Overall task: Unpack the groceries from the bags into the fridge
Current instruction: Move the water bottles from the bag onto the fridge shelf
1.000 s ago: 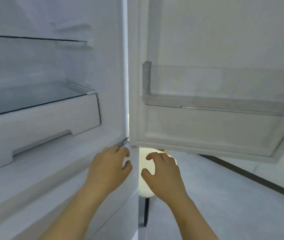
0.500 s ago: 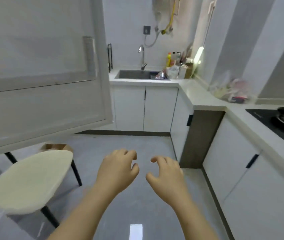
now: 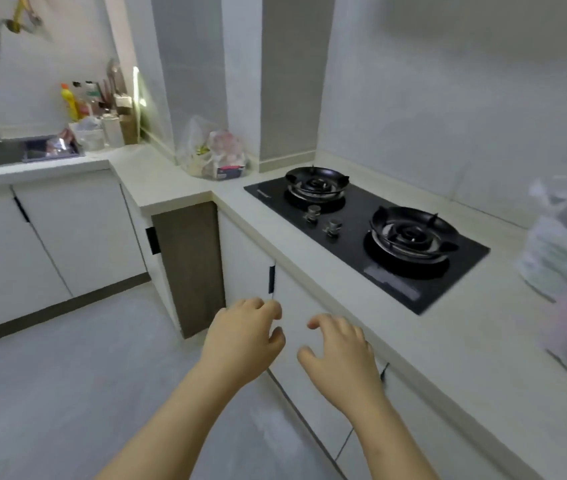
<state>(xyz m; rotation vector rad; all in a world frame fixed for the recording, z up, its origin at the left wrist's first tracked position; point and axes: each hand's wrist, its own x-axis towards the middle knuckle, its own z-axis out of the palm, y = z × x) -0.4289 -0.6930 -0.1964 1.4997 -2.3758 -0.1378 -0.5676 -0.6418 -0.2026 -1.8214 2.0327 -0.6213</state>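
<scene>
The left hand [image 3: 244, 341] and right hand [image 3: 340, 355] hover empty, fingers loosely curled, in front of the hob [image 3: 361, 233]; one grocery bag [image 3: 562, 251] sits right of the hob, a second bag [image 3: 214, 152] beyond its far-left corner; probably best to take the nearer by its neck, supporting underneath.

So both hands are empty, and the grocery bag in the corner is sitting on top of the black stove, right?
Not quite. The left hand and right hand are empty, but the grocery bag in the corner sits on the counter beside the black stove, not on it. The head view shows this.
</scene>
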